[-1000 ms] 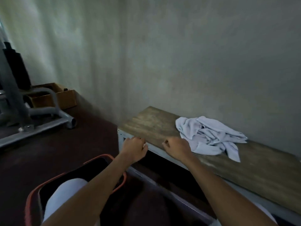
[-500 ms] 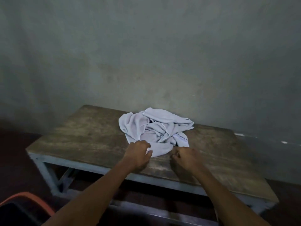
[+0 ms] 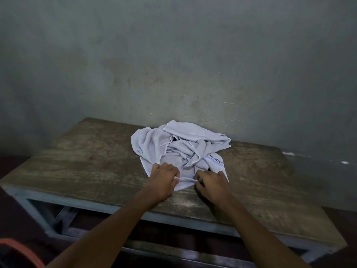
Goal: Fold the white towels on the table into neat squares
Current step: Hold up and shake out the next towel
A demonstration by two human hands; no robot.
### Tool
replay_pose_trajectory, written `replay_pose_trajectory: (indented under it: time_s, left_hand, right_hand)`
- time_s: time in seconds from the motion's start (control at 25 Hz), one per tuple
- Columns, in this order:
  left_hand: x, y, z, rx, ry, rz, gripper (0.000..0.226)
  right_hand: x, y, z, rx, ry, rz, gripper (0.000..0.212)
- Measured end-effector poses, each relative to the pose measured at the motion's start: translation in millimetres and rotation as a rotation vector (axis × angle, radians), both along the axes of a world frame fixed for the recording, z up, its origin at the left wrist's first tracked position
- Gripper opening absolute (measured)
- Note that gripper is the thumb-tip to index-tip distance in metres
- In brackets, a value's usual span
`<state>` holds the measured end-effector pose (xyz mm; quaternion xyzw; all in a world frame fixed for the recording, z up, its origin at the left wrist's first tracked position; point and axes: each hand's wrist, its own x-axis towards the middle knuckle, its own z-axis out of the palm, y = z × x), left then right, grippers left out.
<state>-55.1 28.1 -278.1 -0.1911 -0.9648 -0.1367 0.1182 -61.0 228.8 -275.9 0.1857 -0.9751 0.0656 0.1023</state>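
Forearms [image 3: 108, 233] were cut off by the near edge of the frame, both below the elbow. At the near left corner an orange rim [image 3: 23, 250] showed only as a curved sliver, and we could not tell what it belonged to. Beyond it the pale metal frame [image 3: 58, 202] of the table ran across, with darkness beneath that hid whatever lay under it.

On the worn wooden table top [image 3: 87, 161], the left hand [image 3: 162, 182] and the right hand [image 3: 212, 185] lay side by side at the near edge of the white towels [image 3: 173, 144]. Both had their fingers curled. A thin ridge of cloth stood taut between them, the left hand pinching one end and the right hand the other. The fingertips were tucked under knuckles and fabric, so we could not see exactly how each grip closed.

The white towels lay in one crumpled heap at the middle of the table, reaching from the hands toward the far edge. We could not make out how many pieces it held. A strip of dark checkered trim [image 3: 214, 159] showed on a fold just beyond the right hand. Farthest off stood the grey, stained wall [image 3: 173, 55], close behind the table.
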Motion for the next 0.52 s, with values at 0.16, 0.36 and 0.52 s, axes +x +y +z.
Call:
replay_pose_trajectory:
  time_s: [0.16, 0.36, 0.52]
  left_hand:
    - [37.0, -14.2, 18.7, 0.051, 0.057, -0.195, 0.021]
    - [75.2, -38.4, 36.3, 0.029, 0.138, -0.205, 0.015]
    - [91.8, -42.2, 27.1, 0.054, 0.002, 0.011, 0.023]
  right_hand:
    - [37.3, -5.3, 21.8, 0.072, -0.095, 0.138, 0.020]
    - [72.6, -15.5, 41.1, 0.032, -0.157, 0.197, 0.021]
    - [70.6, -15.9, 38.3, -0.002, -0.163, 0.111, 0.023]
